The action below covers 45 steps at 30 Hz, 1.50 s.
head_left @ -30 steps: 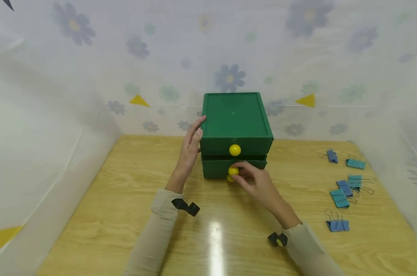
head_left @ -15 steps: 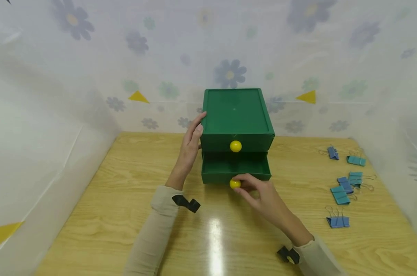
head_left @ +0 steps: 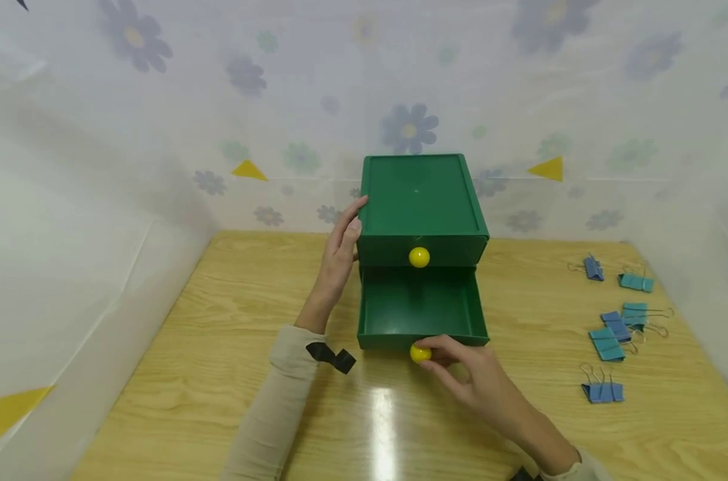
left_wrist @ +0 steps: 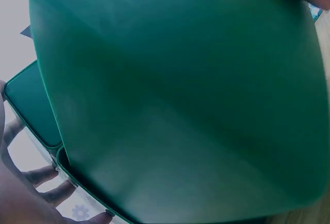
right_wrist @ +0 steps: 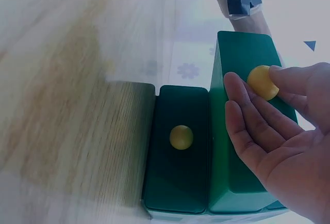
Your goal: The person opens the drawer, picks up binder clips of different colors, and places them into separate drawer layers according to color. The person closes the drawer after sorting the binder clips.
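Note:
A green two-drawer cabinet [head_left: 422, 194] stands on the table. Its lower drawer [head_left: 424, 312] is pulled well out, and its inside shows bare green plastic. My right hand [head_left: 480, 381] pinches that drawer's round yellow knob [head_left: 420, 353] between thumb and fingers; the right wrist view shows the same knob [right_wrist: 262, 83] in the grip. On the cabinet's left side rests my left hand [head_left: 338, 260], fingers extended along the wall. The upper drawer [head_left: 384, 252], with its own yellow knob [head_left: 419, 257], is closed. In the left wrist view, the extended drawer [left_wrist: 180, 105] fills most of the frame.
Several blue and teal binder clips lie to the right, among them a teal clip [head_left: 607, 345] and a blue clip [head_left: 603, 392]. The wooden table [head_left: 249, 300] is bordered at the back by a flower-patterned curtain [head_left: 315, 87].
The lower drawer has slid out toward me, from slightly ajar to well open, drawn by the right hand on its knob. My left hand has stayed on the cabinet's side.

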Each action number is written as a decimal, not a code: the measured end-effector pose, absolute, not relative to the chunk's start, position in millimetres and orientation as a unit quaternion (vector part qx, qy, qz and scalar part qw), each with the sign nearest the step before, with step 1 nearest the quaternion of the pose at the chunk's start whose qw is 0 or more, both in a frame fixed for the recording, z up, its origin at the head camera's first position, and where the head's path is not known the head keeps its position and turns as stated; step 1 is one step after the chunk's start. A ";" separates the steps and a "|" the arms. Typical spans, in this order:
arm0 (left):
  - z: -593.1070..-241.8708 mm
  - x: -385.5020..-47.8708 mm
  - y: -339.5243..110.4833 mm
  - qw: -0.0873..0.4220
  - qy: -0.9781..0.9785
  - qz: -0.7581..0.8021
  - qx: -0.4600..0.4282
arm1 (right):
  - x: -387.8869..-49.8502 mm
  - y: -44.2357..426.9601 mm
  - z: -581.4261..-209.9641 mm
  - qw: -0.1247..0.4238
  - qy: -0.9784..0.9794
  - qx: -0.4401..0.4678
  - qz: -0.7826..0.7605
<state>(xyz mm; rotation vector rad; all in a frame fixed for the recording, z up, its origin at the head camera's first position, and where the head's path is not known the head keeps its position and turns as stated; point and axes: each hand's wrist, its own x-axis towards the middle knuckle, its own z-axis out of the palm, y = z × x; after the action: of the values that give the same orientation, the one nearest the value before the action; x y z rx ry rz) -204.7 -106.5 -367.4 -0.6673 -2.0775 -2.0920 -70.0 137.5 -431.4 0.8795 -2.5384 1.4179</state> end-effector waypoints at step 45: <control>-368.1 -204.7 -105.8 0.062 -0.689 -0.689 -0.217 | -46.3 223.8 -403.7 0.130 -0.848 0.204 0.471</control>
<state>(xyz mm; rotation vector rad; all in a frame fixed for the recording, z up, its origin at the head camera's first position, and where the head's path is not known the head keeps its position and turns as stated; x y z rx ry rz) -204.7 -105.8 -368.1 -0.6553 -2.0826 -2.0840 -46.3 223.8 -403.7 0.5941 -2.4641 1.3692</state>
